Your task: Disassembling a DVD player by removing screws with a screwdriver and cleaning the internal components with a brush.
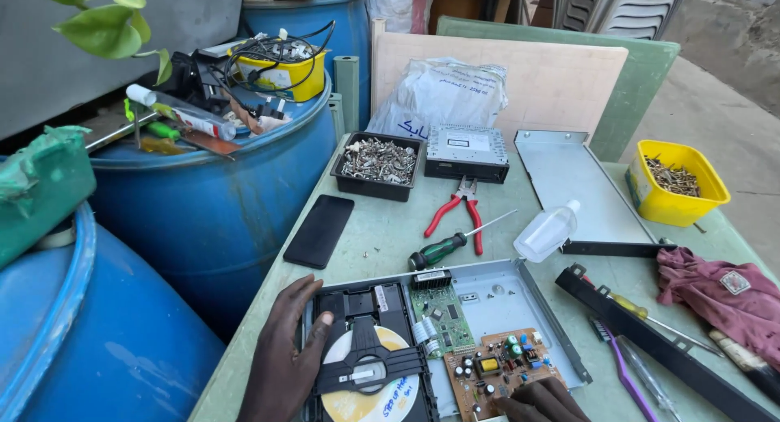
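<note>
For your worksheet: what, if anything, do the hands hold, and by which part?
Nothing is gripped. The left hand rests flat on the disc drive, left edge; the right hand touches the brown circuit board.

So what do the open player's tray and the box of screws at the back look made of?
The tray looks like thin sheet metal, pale grey and matte, with folded-up edges. The box appears to be black plastic with a dull finish and slightly rounded rim. The screws look like shiny silvery metal.

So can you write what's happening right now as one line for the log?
left hand: flat on disc drive | right hand: at brown circuit board | screwdriver, pliers: lying on table, untouched
</note>
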